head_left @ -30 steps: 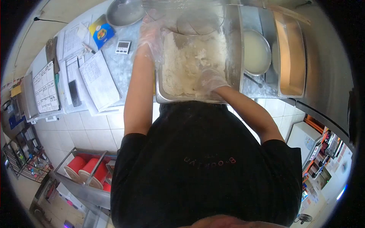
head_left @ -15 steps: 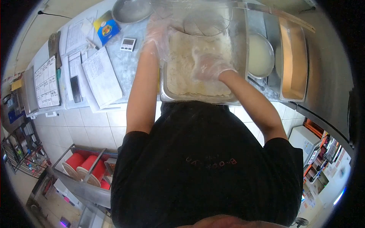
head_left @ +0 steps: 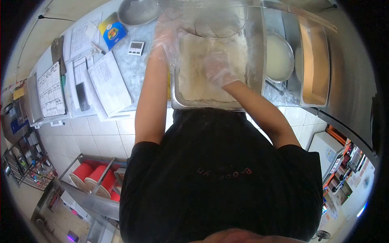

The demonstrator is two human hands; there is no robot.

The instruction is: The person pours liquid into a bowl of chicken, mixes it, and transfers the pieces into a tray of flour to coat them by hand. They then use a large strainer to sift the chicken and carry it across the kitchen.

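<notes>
The right hand (head_left: 219, 69), in a clear plastic glove, is in the flour (head_left: 194, 83) inside a rectangular steel tray (head_left: 174, 92); its fingers are blurred, so I cannot tell their spread. Around it, flour stretches to the tray's left wall and near rim, while a wire-mesh strainer (head_left: 221, 22) overhangs the far end and narrows the room there. The near rim lies close against the black shirt (head_left: 219, 162). The left hand (head_left: 166, 38), also gloved, is beside the tray's far left edge, near the strainer; whether its fingers grip either, I cannot tell. Right of the tray, a round steel bowl (head_left: 279, 58) of pale liquid sits just beside its wall, and the strainer's handle reaches across a deep steel pan (head_left: 314, 65). On the left of the counter (head_left: 135, 73), a digital timer (head_left: 136, 48) and papers (head_left: 108, 77) lie near the left forearm.
</notes>
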